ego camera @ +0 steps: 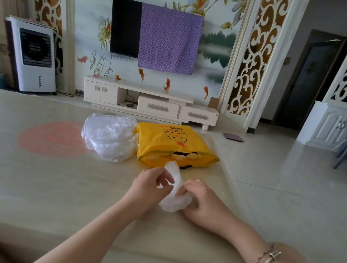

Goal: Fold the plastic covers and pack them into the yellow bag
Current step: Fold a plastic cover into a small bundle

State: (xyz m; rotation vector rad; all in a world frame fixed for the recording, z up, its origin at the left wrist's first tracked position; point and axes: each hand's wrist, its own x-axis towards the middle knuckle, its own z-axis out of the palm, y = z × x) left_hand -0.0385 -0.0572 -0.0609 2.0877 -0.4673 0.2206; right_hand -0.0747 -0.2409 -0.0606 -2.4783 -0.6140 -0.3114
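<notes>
A crumpled clear plastic cover is held between both hands just above the table. My left hand pinches its left side, and my right hand grips its lower right part. Beyond them the yellow bag lies flat on the table, its opening toward me. To the bag's left sits a loose pile of clear plastic covers.
The beige table has a pink round mark at the left, and its right edge runs close beside the yellow bag. Past it are a tiled floor, a white TV cabinet and an air cooler.
</notes>
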